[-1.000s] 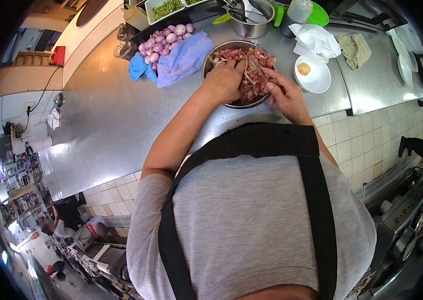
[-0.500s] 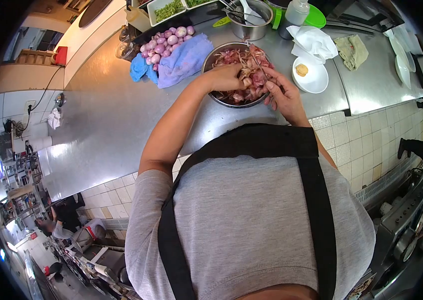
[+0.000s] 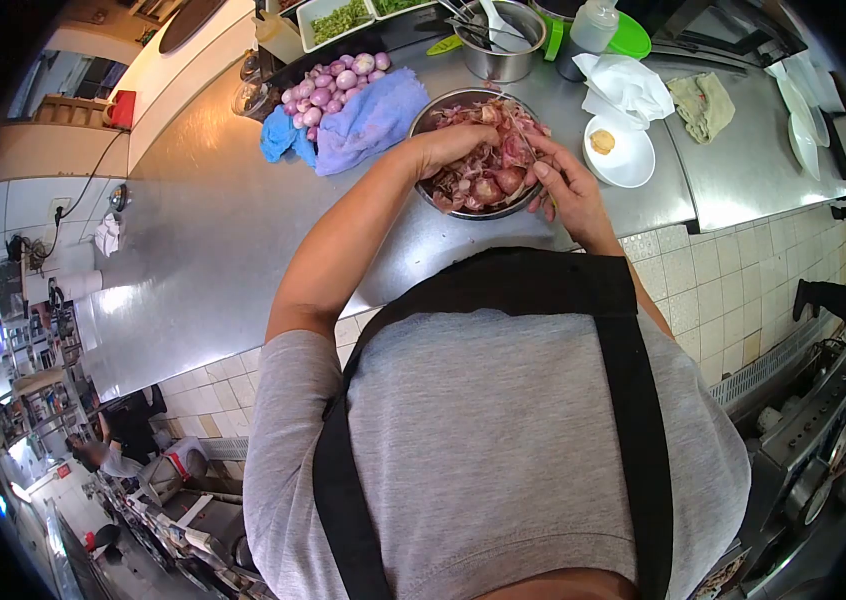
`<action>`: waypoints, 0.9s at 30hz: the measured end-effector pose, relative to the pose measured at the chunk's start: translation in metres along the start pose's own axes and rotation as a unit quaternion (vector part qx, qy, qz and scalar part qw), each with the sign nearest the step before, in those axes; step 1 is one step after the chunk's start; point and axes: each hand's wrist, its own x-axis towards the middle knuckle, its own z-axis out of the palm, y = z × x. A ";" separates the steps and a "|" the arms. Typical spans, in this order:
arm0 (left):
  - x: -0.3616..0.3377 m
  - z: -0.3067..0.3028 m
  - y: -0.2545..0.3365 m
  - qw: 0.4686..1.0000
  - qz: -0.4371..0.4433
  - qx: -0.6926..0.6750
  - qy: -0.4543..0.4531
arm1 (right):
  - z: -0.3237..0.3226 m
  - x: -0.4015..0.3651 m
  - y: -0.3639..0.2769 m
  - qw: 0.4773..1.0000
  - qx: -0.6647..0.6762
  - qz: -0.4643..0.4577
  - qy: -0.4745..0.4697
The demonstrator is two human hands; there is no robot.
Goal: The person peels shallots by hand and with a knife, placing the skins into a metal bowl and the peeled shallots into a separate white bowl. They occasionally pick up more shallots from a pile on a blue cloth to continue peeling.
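A round metal bowl (image 3: 417, 122) on the steel counter is full of small red-purple onions (image 3: 486, 190) and loose papery skins (image 3: 463, 105). My left hand (image 3: 451, 148) reaches in over its left side, and its fingertips are hidden among the skins. At the right rim is my right hand (image 3: 571, 190), its thumb and fingers bent together. Something thin may be between them, but I cannot make out what it is.
Peeled purple onions (image 3: 328, 88) lie beside a lilac cloth (image 3: 368, 120) on the left. A white bowl (image 3: 633, 168) with a pale piece, white paper (image 3: 628, 88) and a folded cloth (image 3: 701, 105) are on the right. A metal pot (image 3: 498, 65) with utensils stands behind.
My left hand has shifted slightly within the bowl, and the onions and skins lie differently, with more whole onions showing near the front. My right hand has stayed at the rim.
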 end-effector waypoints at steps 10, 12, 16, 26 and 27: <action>0.019 0.002 -0.013 0.997 0.031 -0.065 -0.030 | -0.003 0.004 -0.009 0.999 -0.020 0.003 -0.032; 0.017 -0.001 -0.010 0.998 -0.002 -0.060 -0.028 | -0.004 0.003 -0.010 0.999 -0.024 0.002 -0.033; 0.025 -0.007 -0.018 0.999 0.049 0.007 0.004 | -0.009 -0.001 -0.016 0.997 -0.074 0.003 -0.021; -0.034 -0.004 0.020 0.807 0.124 0.567 0.110 | -0.034 -0.012 -0.013 0.991 -0.089 -0.006 0.095; -0.044 0.005 0.029 0.799 0.107 0.572 0.150 | -0.035 -0.014 -0.013 0.990 -0.095 0.010 0.106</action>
